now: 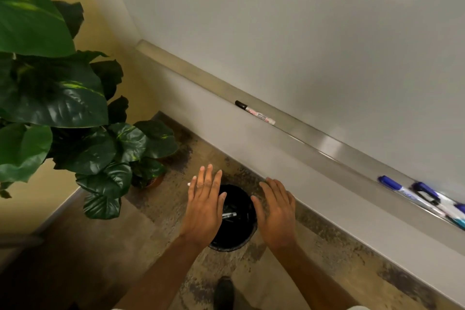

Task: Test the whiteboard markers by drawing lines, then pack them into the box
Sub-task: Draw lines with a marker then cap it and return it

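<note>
A round black bin [235,234] on the floor is seen holding markers [229,214]; the left hand [204,209] and right hand [276,214] are spread flat above it, fingers apart, nothing gripped; a black-capped marker [254,112] and blue-capped markers [412,194] are left on the whiteboard tray [327,143].

Both hands are spread flat, palms down, holding nothing: the left hand [204,205] and right hand [276,214] hover on either side of a round black bin [237,231] on the floor [314,259]. A marker [229,214] lies inside the bin. On the whiteboard tray [314,138] rests a black-capped marker [255,112], with blue markers [412,192] farther right. A leafy plant [75,113] stands at left.
</note>
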Demonstrator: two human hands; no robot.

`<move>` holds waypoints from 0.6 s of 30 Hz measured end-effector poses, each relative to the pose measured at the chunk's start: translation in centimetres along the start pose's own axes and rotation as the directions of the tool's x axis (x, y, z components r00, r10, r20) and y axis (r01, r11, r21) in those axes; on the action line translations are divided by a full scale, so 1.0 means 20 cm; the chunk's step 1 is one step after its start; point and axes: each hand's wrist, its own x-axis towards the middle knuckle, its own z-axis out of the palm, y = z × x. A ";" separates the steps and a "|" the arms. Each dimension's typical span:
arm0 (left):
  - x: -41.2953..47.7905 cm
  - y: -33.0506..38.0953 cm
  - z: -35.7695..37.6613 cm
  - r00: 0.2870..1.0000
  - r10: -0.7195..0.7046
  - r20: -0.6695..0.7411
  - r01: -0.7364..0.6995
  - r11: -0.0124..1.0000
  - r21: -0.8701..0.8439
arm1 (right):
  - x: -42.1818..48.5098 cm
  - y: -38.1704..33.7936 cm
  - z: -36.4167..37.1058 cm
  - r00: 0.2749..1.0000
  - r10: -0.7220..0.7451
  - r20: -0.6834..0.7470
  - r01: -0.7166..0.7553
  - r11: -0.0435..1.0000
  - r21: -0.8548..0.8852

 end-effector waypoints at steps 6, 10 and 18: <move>0.12 0.30 -0.10 0.997 0.075 -0.034 -0.076 0.997 -0.028 | 0.01 0.11 -0.30 0.994 0.009 -0.111 -0.005 0.999 0.035; 0.20 0.56 -0.12 0.987 0.153 -0.050 -0.156 0.986 -0.062 | 0.02 0.26 -0.51 0.981 0.040 -0.188 -0.037 0.999 0.016; 0.38 1.04 -0.08 0.954 0.298 -0.035 -0.300 0.946 -0.120 | 0.05 0.62 -0.86 0.950 0.215 -0.228 -0.224 0.975 -0.012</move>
